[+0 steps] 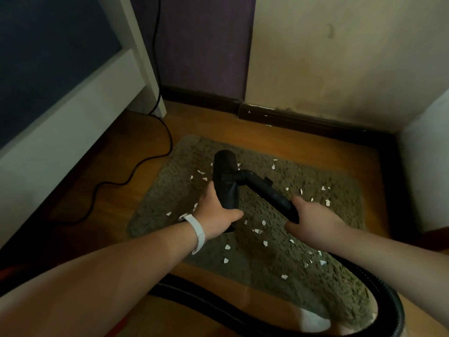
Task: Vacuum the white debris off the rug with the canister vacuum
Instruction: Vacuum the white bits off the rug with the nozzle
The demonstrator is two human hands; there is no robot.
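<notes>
Left hand: the left hand (pixel 217 211), with a white wristband (pixel 197 233), is wrapped around the near end of the black floor nozzle (pixel 224 181), just left of frame centre.
Right hand: the right hand (pixel 313 221) is closed around the black wand (pixel 269 192), right of centre.
Nozzle axis: the long side runs from the left hand up the frame toward the wall; the wand meets it partway along from the right and slants down-right to the right hand.
Nozzle height: whether it rests on the rug (pixel 303 283) or is held just above it, I cannot tell.
White debris (pixel 257 231): scattered on the rug, mostly right of and below the nozzle, with a few scraps just left of it.
Nearer hand: the right hand sits among the thickest scatter.
Hose (pixel 379 285): loops across the bottom right of the frame.
Likely next: probably turn the nozzle and sweep rightward.
</notes>
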